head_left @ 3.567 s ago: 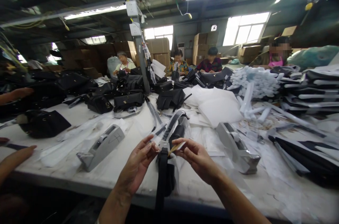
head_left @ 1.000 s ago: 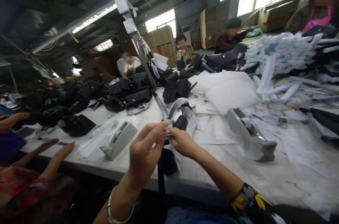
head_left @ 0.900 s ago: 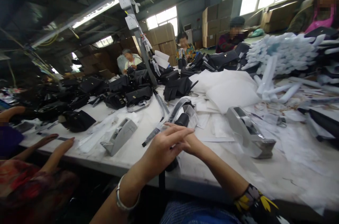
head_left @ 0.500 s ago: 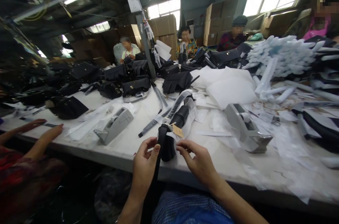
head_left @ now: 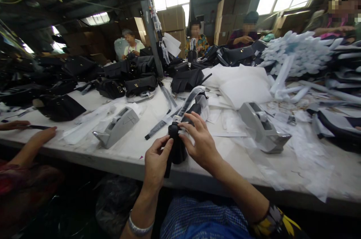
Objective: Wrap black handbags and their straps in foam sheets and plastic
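Observation:
A small black bag [head_left: 179, 154] stands at the table's front edge, partly wrapped in clear plastic toward the back. My left hand [head_left: 158, 158] is closed, thumb and fingers pinching a black strap [head_left: 168, 167] at the bag's left side. From the right, my right hand [head_left: 200, 142] reaches over the bag; its thumb and index finger close on the strap near its upper loop, the other fingers raised. Those fingers cover the bag's middle and the tan tag. Behind them a plastic-wrapped handle [head_left: 189, 99] arches up.
Grey tape dispensers stand left [head_left: 120, 127] and right [head_left: 261, 128] of the bag. White padded sheets [head_left: 244, 84] and a pile of white rolls [head_left: 299, 54] lie behind. Black bags [head_left: 141, 85] crowd the far side. A co-worker's hand [head_left: 42, 137] is at far left; people sit opposite.
My right hand has moved up and left from beside the bag onto the strap, covering the tag. My left hand keeps its pinch on the strap. The view has shifted slightly.

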`<state>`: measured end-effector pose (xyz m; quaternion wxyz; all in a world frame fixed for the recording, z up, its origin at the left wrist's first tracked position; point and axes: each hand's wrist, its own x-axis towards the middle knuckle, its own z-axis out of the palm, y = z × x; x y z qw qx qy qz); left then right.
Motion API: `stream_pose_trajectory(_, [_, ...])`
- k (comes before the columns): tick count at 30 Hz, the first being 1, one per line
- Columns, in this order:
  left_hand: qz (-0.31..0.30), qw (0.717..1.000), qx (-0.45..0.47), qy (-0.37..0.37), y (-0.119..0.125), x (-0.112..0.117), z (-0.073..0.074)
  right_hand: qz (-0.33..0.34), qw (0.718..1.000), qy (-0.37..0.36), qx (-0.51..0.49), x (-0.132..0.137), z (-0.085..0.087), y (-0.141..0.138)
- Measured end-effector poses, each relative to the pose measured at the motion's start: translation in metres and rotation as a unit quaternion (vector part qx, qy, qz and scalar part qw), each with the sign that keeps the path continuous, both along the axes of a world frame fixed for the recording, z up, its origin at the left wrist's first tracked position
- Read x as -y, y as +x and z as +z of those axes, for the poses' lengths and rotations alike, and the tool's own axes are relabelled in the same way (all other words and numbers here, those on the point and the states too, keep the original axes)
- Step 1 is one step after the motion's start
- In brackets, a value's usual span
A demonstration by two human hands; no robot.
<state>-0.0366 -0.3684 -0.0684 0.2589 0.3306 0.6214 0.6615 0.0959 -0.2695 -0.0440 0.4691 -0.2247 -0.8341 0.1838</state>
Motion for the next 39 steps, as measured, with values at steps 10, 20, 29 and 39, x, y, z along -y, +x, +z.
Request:
stream_pose_trajectory(10, [0.019,0.998,0.042,0.033,0.011,0.001,-0.011,0.072,0.995,-0.047,0.042,-0.007,-0.008,0.001])
stream_pose_trajectory(20, [0.009,0.998,0.041,0.043,0.015,0.006,-0.011,0.088,0.993,-0.013,0.080,-0.016,-0.003,0.003])
stream_pose_trajectory(29, [0.012,0.998,0.048,0.048,0.015,0.002,-0.014,0.129,0.988,-0.072,0.048,-0.019,-0.006,0.005])
stream_pose_trajectory(39, [0.018,0.992,0.111,0.051,0.009,-0.006,-0.009,0.051,0.994,-0.095,-0.022,-0.004,-0.013,-0.010])
